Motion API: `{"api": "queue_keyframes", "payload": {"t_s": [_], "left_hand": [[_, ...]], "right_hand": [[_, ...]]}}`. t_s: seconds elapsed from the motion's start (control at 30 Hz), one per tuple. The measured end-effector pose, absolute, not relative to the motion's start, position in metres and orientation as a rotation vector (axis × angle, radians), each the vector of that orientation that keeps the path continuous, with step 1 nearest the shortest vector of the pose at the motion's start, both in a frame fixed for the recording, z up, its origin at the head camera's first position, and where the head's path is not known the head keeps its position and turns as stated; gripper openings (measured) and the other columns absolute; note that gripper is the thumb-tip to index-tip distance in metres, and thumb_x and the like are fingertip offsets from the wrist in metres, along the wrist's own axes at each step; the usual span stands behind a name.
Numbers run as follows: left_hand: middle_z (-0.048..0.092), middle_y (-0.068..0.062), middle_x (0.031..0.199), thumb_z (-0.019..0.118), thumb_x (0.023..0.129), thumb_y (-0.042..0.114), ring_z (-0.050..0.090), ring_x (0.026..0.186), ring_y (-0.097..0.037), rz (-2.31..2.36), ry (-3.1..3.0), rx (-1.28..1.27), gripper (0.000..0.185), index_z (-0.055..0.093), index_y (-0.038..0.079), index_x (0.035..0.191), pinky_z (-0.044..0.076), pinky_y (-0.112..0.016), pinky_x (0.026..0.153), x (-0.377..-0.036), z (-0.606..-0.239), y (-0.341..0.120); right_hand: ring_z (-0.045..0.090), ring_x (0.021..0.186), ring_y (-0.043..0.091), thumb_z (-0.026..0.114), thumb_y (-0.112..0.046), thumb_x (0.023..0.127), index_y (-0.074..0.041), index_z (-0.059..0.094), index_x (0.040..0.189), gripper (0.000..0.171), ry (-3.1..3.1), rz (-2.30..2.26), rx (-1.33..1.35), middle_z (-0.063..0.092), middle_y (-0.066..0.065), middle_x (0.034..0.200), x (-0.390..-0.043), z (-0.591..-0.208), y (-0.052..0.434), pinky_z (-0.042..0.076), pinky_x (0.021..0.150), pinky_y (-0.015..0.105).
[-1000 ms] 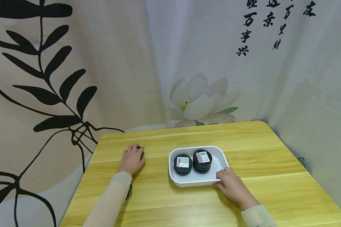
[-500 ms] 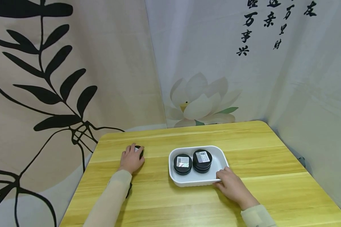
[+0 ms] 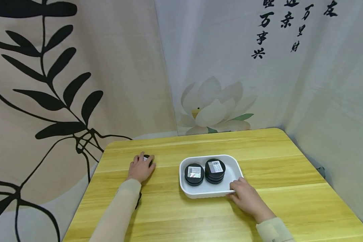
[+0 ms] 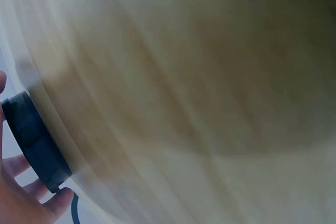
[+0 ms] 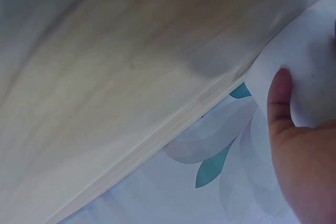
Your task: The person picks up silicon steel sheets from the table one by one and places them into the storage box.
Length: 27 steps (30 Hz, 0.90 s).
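We judge pick-up step: left hand (image 3: 140, 169) grips black tin (image 3: 149, 160) on table (image 3: 260, 161); right hand (image 3: 243, 195) pinches tray (image 3: 234, 169) near-right rim. Next, we lift tin rightward into tray.

Black tin (image 3: 148, 159) mostly hidden under left hand (image 3: 141, 169); labels unreadable.

Both forearms wear close-fitting pale beige sleeves (image 3: 121, 208) ending at the wrists; a dark strap shows under the left sleeve at its 3 o'clock side.
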<state>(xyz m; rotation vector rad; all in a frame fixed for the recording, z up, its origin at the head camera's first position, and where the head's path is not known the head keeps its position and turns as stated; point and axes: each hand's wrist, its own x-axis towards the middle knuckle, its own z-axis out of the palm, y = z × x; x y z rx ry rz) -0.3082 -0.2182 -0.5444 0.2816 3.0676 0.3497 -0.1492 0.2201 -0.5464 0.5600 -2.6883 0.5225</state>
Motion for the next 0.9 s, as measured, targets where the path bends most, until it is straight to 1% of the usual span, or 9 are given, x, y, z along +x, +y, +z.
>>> {"api": "queue_keyframes", "payload": {"t_s": [0.17, 0.3, 0.47, 0.9], "left_hand": [[0.017, -0.026, 0.164, 0.04, 0.106, 0.051, 0.023, 0.146, -0.055, 0.333, 3.063, 0.278, 0.055, 0.039, 0.027, 0.155, 0.031, -0.073, 0.106, -0.3121, -0.5491, -0.2206], [0.018, -0.03, 0.162, 0.039, 0.107, 0.05, 0.024, 0.144, -0.056, 0.322, 3.062, 0.285, 0.053, 0.039, 0.028, 0.155, 0.033, -0.073, 0.105, -0.3139, -0.5509, -0.2211], [0.018, -0.035, 0.161, 0.039, 0.107, 0.049, 0.023, 0.146, -0.056, 0.319, 3.047, 0.268, 0.053, 0.038, 0.028, 0.155, 0.031, -0.073, 0.106, -0.3139, -0.5498, -0.2211], [0.02, -0.035, 0.16, 0.038, 0.107, 0.049, 0.025, 0.145, -0.056, 0.27, 3.045, 0.26, 0.052, 0.038, 0.029, 0.155, 0.029, -0.073, 0.108, -0.3161, -0.5488, -0.2187]], "right_hand": [[0.038, 0.077, 0.006, 0.088, -0.023, 0.074, -0.025, 0.051, 0.072, 0.037, -2.709, 0.534, 0.546, 0.053, -0.018, 0.074, -0.1497, -0.547, 0.22, 0.039, 0.065, 0.024], [0.039, 0.077, 0.007, 0.086, -0.023, 0.076, -0.025, 0.051, 0.072, 0.036, -2.737, 0.541, 0.531, 0.053, -0.017, 0.074, -0.1501, -0.5468, 0.2204, 0.04, 0.066, 0.024], [0.039, 0.078, 0.007, 0.086, -0.025, 0.077, -0.025, 0.051, 0.073, 0.035, -2.758, 0.544, 0.527, 0.053, -0.017, 0.074, -0.1503, -0.5461, 0.2205, 0.04, 0.066, 0.024], [0.039, 0.078, 0.007, 0.086, -0.025, 0.078, -0.025, 0.052, 0.073, 0.033, -2.767, 0.543, 0.515, 0.055, -0.017, 0.076, -0.1499, -0.5448, 0.2205, 0.041, 0.066, 0.024]]}}
